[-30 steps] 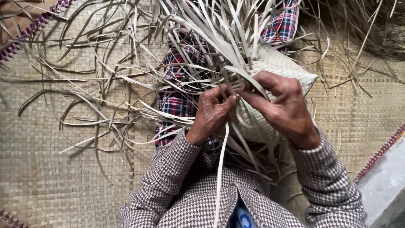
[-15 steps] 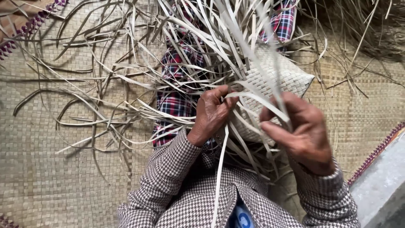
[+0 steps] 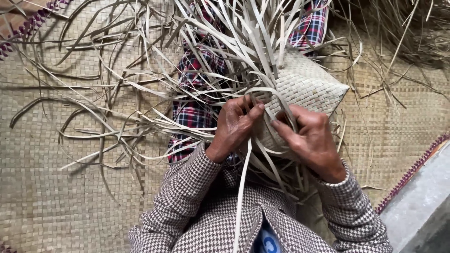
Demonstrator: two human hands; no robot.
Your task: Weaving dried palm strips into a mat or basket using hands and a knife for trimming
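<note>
Right hand returned | both clamp strips, apparently | woven piece beyond left hand

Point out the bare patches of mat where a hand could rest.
Bare woven mat lies lower left, bordered by the loose strips above and the checked sleeve. Another patch sits right of the woven piece, before the grey ledge. It is crowded around the left hand and right hand.
</note>
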